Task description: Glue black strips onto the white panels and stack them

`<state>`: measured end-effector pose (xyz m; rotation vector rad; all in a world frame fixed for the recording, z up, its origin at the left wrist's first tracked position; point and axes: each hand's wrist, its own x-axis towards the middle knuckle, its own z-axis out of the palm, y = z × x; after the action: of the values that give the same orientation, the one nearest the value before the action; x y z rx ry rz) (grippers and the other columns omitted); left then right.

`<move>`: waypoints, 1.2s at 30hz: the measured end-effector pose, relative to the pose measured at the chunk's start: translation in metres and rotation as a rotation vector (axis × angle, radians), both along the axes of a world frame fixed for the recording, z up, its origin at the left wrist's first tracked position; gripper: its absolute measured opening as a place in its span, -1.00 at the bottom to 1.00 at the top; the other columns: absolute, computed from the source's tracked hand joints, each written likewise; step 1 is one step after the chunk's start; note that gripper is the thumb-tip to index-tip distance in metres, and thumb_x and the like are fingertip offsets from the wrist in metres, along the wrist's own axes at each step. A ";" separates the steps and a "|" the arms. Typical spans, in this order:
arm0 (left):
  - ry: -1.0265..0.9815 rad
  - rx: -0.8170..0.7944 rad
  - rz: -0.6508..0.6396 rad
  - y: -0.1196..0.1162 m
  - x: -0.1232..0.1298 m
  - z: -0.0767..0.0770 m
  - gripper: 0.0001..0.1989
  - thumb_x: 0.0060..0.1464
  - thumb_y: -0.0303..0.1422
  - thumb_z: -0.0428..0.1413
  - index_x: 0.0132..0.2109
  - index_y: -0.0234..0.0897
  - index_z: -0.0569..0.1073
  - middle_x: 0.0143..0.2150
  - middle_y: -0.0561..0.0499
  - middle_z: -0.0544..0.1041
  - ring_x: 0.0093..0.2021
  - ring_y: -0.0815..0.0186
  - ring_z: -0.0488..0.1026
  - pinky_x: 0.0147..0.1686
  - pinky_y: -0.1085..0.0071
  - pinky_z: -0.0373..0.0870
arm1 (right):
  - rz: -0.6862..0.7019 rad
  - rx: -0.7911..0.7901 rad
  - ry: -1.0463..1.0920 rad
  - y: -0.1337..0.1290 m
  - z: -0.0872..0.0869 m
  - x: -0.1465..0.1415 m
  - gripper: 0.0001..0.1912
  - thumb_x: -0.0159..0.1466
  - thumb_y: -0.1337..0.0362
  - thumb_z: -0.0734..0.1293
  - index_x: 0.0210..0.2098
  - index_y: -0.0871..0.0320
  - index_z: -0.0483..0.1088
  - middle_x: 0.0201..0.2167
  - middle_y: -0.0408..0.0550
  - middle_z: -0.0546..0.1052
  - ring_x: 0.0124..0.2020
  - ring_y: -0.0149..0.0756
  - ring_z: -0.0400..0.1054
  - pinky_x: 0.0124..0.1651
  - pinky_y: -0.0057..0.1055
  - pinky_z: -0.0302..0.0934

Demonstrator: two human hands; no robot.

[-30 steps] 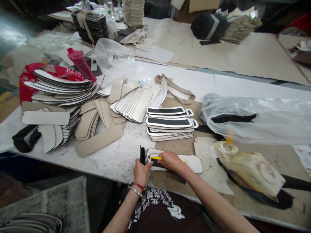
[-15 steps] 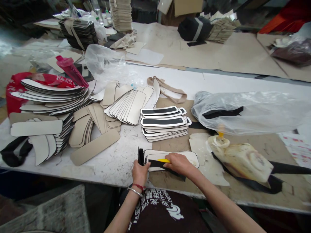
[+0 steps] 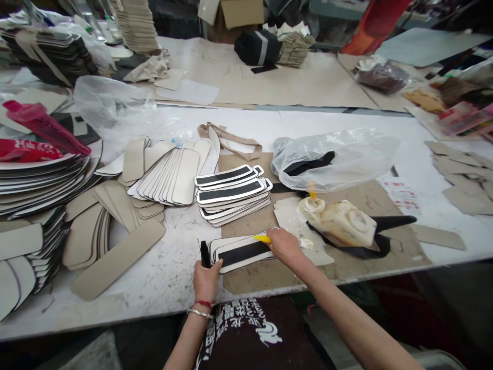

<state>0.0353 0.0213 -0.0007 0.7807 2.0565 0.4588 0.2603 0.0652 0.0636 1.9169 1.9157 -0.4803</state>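
My left hand (image 3: 207, 277) is closed round folded black strips (image 3: 205, 254) standing up from the fist. Its thumb rests at the near left corner of a white panel (image 3: 227, 266) with rounded ends. Along this panel lies a black strip (image 3: 243, 252), its right end close under my right hand. More white panels (image 3: 231, 241) lie under and behind it in a low stack. My right hand (image 3: 284, 245) is closed on a slim yellow tool (image 3: 262, 239), whose pointed end sticks out to the left; the rest is hidden in the fingers.
Behind the hands is a pile of panels with black strips (image 3: 231, 192). Fanned panels (image 3: 169, 177) and beige pieces (image 3: 119, 259) lie left. On the right are a stained glue container (image 3: 342, 221), a clear plastic bag (image 3: 358, 159) and a cardboard sheet (image 3: 400, 205).
The black strip now lies flat along the panel, where before it hung over the near edge. My right hand has moved to its right end. The view has swung right.
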 end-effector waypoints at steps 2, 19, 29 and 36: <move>-0.019 -0.027 -0.016 0.001 0.001 0.003 -0.63 -0.30 -0.12 0.17 -0.41 -0.26 0.24 -0.60 0.08 0.39 -0.61 0.29 0.39 -0.54 0.38 0.29 | -0.005 0.013 -0.017 0.001 -0.004 -0.001 -0.77 0.21 0.17 0.18 -0.25 0.16 0.34 -0.29 0.05 0.45 -0.21 -0.20 0.30 -0.27 -0.43 0.13; -0.007 0.002 -0.035 -0.002 0.001 -0.004 -0.60 -0.33 -0.05 0.15 -0.45 -0.26 0.26 -0.60 0.04 0.41 -0.56 0.24 0.41 -0.58 0.38 0.27 | -0.102 -0.047 0.218 -0.007 -0.008 0.052 -0.73 0.24 0.15 0.10 -0.24 0.18 0.31 -0.26 -0.01 0.42 -0.19 -0.29 0.27 -0.19 -0.48 0.05; -0.051 -0.038 0.032 0.000 0.005 0.004 -0.61 -0.33 -0.08 0.16 -0.46 -0.26 0.23 -0.62 0.09 0.38 -0.64 0.33 0.34 -0.68 0.46 0.21 | -0.198 -0.004 0.091 -0.002 -0.014 0.042 -0.70 0.23 0.07 0.12 -0.23 0.15 0.28 -0.27 0.00 0.47 -0.22 -0.25 0.34 -0.29 -0.47 0.08; -0.057 -0.032 0.029 0.000 0.006 0.004 -0.60 -0.34 -0.08 0.17 -0.46 -0.26 0.25 -0.63 0.10 0.37 -0.65 0.35 0.33 -0.68 0.45 0.22 | -0.201 0.000 0.116 -0.001 -0.023 0.047 -0.69 0.22 0.05 0.13 -0.24 0.14 0.29 -0.28 -0.02 0.47 -0.22 -0.26 0.34 -0.28 -0.47 0.09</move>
<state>0.0410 0.0213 0.0030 0.7122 2.0195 0.4582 0.3076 0.0644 0.0402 2.1356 1.7990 -0.6634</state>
